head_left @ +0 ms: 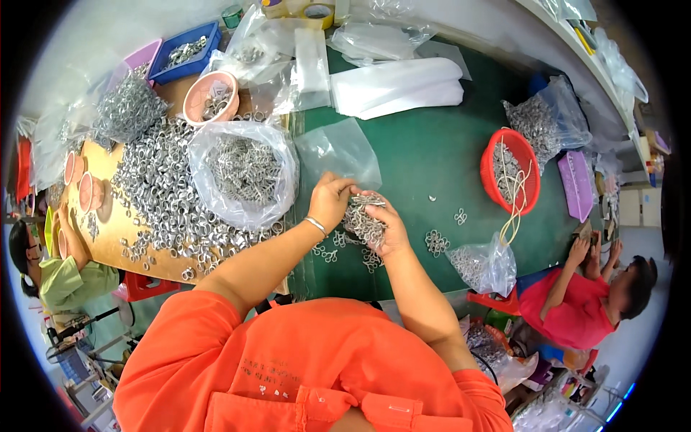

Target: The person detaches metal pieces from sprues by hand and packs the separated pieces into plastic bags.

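My right hand (pixel 389 229) is closed round a bunch of small silver metal loop pieces (pixel 364 219), above the green tabletop. Beside it my left hand (pixel 330 201), with a bangle on the wrist, has its fingers pinched together at the top of that bunch. What those fingertips hold is too small to make out. A clear plastic bag (pixel 344 150) lies flat just beyond both hands. Under and around the hands are a few loose metal loop pieces (pixel 327 253), and a small cluster (pixel 436 243) lies to the right.
Left of me stand a bag of metal pieces (pixel 241 173) and a spread pile of metal rings (pixel 162 183). On the right are a red basket (pixel 530 194) with cord and a filled plastic bag (pixel 484 266). White plastic sheets (pixel 399 88) lie behind. Other people sit at both sides.
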Available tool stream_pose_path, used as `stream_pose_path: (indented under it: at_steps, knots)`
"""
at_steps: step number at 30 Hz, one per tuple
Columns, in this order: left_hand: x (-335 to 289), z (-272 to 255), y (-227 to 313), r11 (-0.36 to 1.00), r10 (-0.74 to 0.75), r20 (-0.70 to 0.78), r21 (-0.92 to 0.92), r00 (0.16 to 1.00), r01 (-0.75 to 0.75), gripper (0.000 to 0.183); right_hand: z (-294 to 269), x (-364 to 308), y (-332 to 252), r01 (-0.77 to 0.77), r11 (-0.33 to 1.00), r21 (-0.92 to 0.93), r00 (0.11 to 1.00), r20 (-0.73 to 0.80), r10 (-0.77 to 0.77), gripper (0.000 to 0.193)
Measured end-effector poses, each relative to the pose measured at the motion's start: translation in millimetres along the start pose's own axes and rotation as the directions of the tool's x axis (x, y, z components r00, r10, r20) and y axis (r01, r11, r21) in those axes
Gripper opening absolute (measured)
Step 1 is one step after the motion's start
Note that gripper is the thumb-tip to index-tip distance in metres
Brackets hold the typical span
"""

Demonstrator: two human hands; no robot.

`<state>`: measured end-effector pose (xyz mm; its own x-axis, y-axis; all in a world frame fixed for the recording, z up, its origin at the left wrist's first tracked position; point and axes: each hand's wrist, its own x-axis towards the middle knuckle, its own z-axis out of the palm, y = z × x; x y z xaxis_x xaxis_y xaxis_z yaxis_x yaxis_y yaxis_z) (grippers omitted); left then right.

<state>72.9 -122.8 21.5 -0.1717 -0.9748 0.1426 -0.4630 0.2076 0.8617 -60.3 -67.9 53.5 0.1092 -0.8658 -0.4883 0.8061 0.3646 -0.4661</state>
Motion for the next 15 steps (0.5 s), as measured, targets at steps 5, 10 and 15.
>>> stream_pose_path:
  at_steps: [5,10,15]
  knots:
    - [12,-15,20,0.991,0.103,-0.017,-0.079,0.994,-0.104,0.018,-5,27,-13,-0.083,0.989,-0.125,0.995,-0.069,0.075,0.04]
    - [16,-22,31,0.936,0.341,0.086,-0.119,0.936,-0.331,0.026,0,42,-33,-0.138,0.971,-0.194,0.984,-0.138,0.112,0.043]
    - [20,-22,38,0.955,0.294,0.1,-0.069,0.95,-0.289,0.036,16,45,-46,-0.162,0.987,-0.004,0.964,-0.215,0.158,0.023]
